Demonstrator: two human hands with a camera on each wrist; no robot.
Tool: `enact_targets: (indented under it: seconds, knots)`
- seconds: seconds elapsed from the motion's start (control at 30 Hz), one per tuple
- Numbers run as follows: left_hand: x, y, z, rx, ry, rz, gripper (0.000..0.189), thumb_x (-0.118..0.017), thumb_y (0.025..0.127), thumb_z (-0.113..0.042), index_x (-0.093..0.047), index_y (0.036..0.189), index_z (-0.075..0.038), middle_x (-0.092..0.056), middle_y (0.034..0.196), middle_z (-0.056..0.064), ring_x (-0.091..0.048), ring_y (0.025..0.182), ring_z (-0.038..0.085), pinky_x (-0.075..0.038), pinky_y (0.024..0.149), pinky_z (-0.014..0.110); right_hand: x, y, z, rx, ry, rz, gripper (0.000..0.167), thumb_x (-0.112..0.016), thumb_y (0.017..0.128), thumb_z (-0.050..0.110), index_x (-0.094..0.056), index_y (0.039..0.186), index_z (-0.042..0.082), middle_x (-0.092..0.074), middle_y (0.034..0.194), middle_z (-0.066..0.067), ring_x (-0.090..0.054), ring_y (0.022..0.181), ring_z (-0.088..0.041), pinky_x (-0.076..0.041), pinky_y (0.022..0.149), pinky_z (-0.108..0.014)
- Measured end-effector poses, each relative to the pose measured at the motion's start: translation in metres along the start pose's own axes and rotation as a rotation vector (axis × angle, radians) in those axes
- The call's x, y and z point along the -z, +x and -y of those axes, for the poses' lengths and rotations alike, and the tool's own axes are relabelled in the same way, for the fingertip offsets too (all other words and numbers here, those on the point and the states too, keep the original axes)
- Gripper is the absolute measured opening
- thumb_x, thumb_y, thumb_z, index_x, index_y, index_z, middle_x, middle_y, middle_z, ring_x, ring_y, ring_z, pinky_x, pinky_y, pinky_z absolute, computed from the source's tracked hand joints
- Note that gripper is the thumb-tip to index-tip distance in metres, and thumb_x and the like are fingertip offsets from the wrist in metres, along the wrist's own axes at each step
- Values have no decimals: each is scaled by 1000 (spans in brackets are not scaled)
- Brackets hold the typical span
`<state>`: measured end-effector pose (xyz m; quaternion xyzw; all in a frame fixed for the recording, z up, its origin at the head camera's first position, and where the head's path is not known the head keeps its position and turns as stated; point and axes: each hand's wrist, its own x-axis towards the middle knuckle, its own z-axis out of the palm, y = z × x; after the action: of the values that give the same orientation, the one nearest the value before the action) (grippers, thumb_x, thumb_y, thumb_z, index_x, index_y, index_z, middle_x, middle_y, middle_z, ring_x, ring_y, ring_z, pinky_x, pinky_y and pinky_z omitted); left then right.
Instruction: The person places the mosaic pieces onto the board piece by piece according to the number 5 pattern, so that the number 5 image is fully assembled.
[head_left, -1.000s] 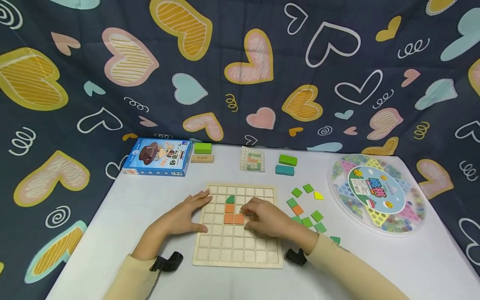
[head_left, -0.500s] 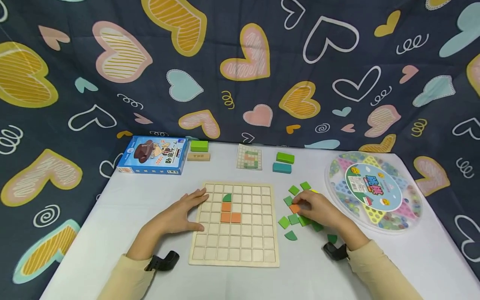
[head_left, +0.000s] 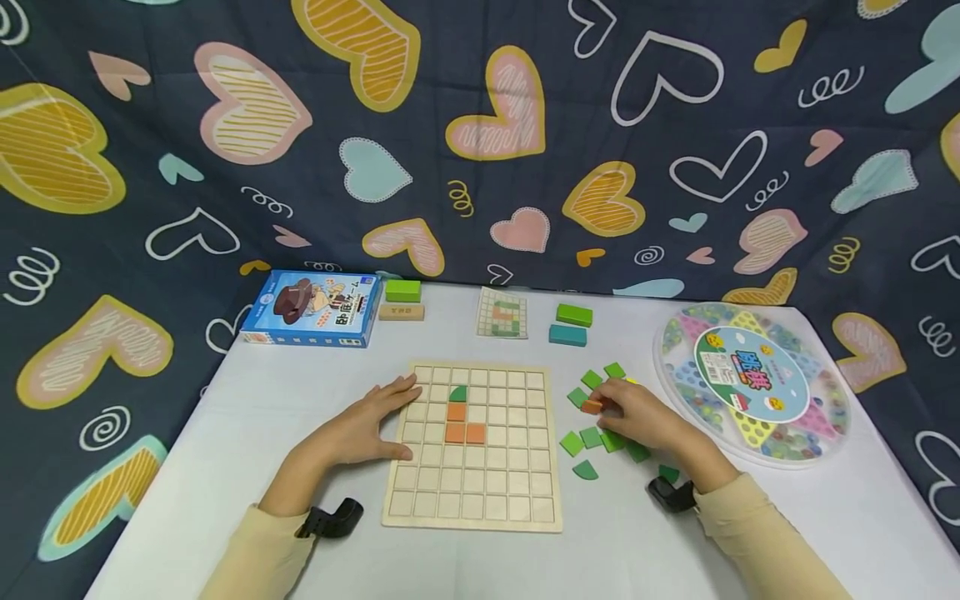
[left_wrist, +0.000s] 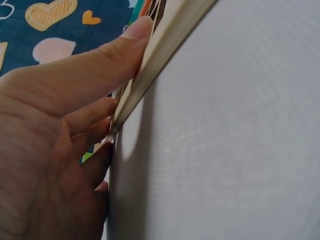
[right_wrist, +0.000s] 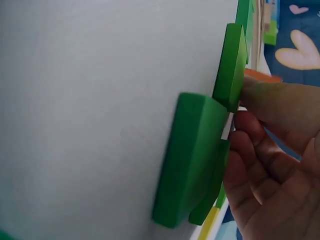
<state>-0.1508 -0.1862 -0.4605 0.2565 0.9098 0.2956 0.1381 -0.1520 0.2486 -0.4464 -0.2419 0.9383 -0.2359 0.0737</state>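
A square wooden grid board lies on the table before me. My left hand rests at its left edge with fingers spread; in the left wrist view the thumb touches the rim. Set in the grid are a dark green quarter-round tile and several orange square tiles. To the right of the board, my right hand pinches an orange square tile, which is tilted up among loose green tiles. The right wrist view shows that orange tile partly hidden behind the thumb.
A pattern card lies behind the board, with green and teal blocks beside it. A blue game box stands back left, near more blocks. At right sits a round marble game case.
My right hand has gone from the board to the loose tiles on the right and lifted an orange tile onto its edge. The left hand stays at the board.
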Motion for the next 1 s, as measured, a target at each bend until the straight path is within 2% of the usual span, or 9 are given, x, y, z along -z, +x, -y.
enact_targets:
  seconds: [0.17, 0.43, 0.6, 0.83, 1.0]
  knots:
    - [0, 1, 0, 9, 3, 13, 94, -81, 69, -41, -38, 146, -10, -21, 158, 6, -18, 145, 31, -12, 119, 51, -1, 1, 1, -7, 34, 35, 11, -70, 83, 9, -66, 92, 14, -60, 89, 5, -54, 81, -7, -51, 71, -25]
    - [1, 0, 0, 11, -5, 11, 94, -82, 68, -41, -38, 146, -10, -21, 158, 6, -18, 146, 30, -11, 119, 50, -2, -1, 6, -36, 72, 27, 21, -73, 82, 19, -67, 101, 12, -62, 97, 3, -60, 91, -12, -53, 80, -29]
    - [1, 0, 1, 9, -5, 12, 95, -81, 69, -42, -37, 146, -11, -20, 158, 5, -17, 146, 30, -11, 119, 49, -8, 2, 15, -64, 105, 9, 24, -74, 81, 27, -68, 100, 14, -62, 96, 3, -57, 87, -10, -52, 76, -28]
    - [1, 0, 2, 9, -3, 12, 95, -81, 69, -42, -37, 146, -11, -20, 158, 6, -17, 146, 30, -12, 119, 49, -14, 6, 23, -50, 66, 5, 21, -71, 84, 19, -68, 104, 14, -63, 100, 2, -57, 89, -11, -52, 75, -29]
    - [0, 0, 1, 8, 3, 12, 94, -81, 69, -42, -37, 146, -11, -20, 158, 6, -17, 146, 30, -11, 119, 50, -14, 3, 25, -62, 63, 4, 24, -72, 83, 17, -68, 106, 13, -62, 104, 0, -56, 92, -13, -51, 79, -34]
